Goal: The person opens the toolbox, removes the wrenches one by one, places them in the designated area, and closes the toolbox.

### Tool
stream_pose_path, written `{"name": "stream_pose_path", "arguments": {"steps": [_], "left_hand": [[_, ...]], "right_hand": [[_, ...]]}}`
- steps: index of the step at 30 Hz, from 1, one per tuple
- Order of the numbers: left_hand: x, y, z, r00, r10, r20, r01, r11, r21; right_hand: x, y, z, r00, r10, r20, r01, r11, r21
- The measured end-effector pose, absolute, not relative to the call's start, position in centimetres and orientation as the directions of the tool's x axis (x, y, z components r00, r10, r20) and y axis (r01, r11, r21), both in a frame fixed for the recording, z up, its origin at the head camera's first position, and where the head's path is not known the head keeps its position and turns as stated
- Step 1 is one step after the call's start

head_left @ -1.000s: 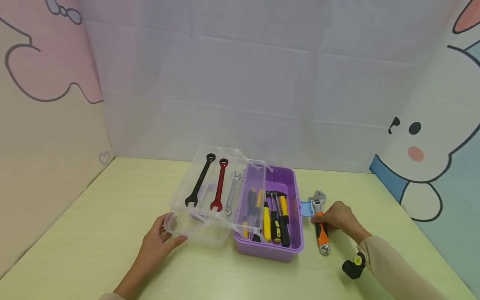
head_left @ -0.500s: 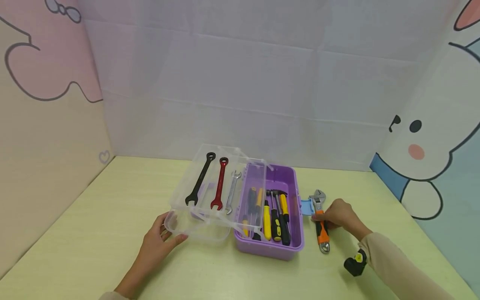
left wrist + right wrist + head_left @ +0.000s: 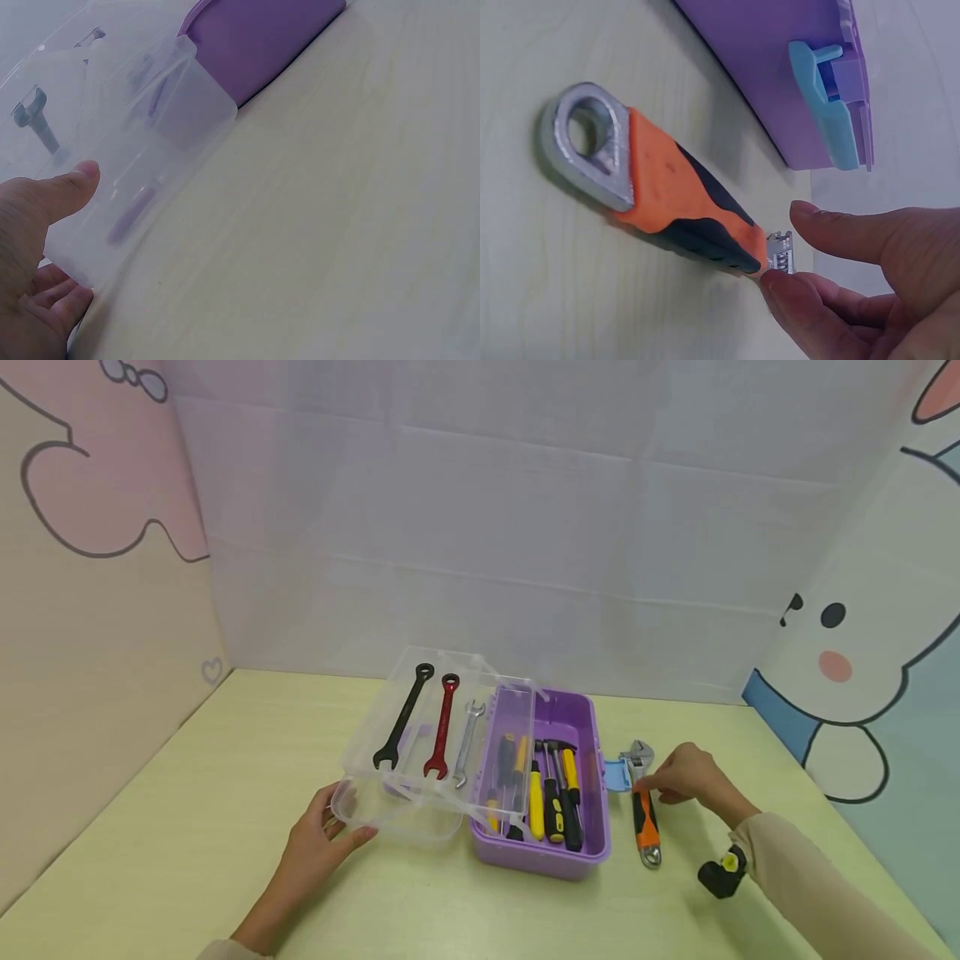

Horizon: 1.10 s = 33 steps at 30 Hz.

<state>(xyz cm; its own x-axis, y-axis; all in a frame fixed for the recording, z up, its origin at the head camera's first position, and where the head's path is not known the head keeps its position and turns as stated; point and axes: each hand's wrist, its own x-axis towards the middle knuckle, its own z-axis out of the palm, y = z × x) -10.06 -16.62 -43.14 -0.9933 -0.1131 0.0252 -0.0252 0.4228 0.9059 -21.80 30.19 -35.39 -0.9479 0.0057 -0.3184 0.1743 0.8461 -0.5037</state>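
On the table at right lies an adjustable wrench [image 3: 646,827] with an orange and black handle. My right hand [image 3: 686,777] is at its upper handle; in the right wrist view an index fingertip is at the handle's end near the head, while the thumb [image 3: 847,234] stands apart from it. My left hand [image 3: 309,853] holds the edge of the toolbox's clear lid [image 3: 420,827], thumb on the near side and fingers round the corner. The purple toolbox [image 3: 536,864] stands open, with hammers [image 3: 558,747] and yellow-black handled tools inside.
A black wrench [image 3: 403,717], a red wrench [image 3: 442,727] and a silver wrench [image 3: 468,743] lie on the clear plastic left of the box. A blue latch [image 3: 618,775] sticks out toward the adjustable wrench. Walls border the table behind and at both sides.
My right hand has shifted slightly up along the adjustable wrench, toward its head. The left hand keeps its place on the lid.
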Motion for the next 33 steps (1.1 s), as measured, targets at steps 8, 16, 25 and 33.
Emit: {"name": "stream_pose_path", "arguments": {"steps": [8,16,25,33], "left_hand": [[-10.0,-16.6,-43.1,-0.992,-0.119,0.028,-0.026,0.423,0.906],[-10.0,-16.6,-43.2,-0.992,-0.12,0.031,-0.023,0.425,0.905],[-9.9,-16.6,-43.2,-0.992,-0.117,0.049,-0.006,0.433,0.901],[-9.9,-16.6,-43.1,-0.993,-0.116,0.028,-0.024,0.428,0.904]], "right_hand": [[-22.1,30.2,-34.2,-0.951,-0.049,-0.305,0.126,0.839,-0.529],[-22.5,29.8,-32.7,-0.954,-0.119,-0.275,0.041,0.857,-0.513],[-23.5,28.9,-31.6,-0.964,-0.222,-0.147,-0.128,0.869,-0.478],[-24.1,27.7,-30.2,-0.936,-0.349,-0.039,-0.296,0.845,-0.445]]}}
